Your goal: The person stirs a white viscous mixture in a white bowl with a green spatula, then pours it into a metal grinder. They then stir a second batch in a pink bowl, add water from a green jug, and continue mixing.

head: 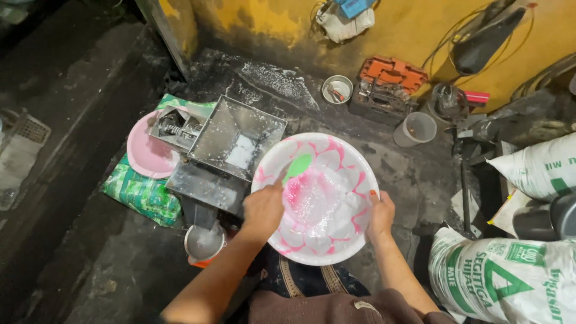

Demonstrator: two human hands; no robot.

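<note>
Pink plate point(146, 157): it lay at nine o'clock of the metal hopper, on a green printed bag point(141, 193), touching the machine's side.
Metal hopper point(237, 138): it stood open at ten o'clock of your basin, with white wet pulp at its bottom.
Small pot point(204, 243): it sat under the machine, at seven o'clock of the hopper, holding white matter.
Left hand point(263, 208): your fingers were closed around a green scoop point(298, 166), its blade inside the basin.
Pink-and-white basin point(354, 171): it rested before you, just right of the hopper, with white pulp inside.
Right hand point(381, 214): your fingers were curled over the rim at four o'clock, steadying it.
Step, as judged: you were scooping pulp towards the hopper.
Next move, as judged: it called for a level scoop and a short lift to ten o'clock.
</note>
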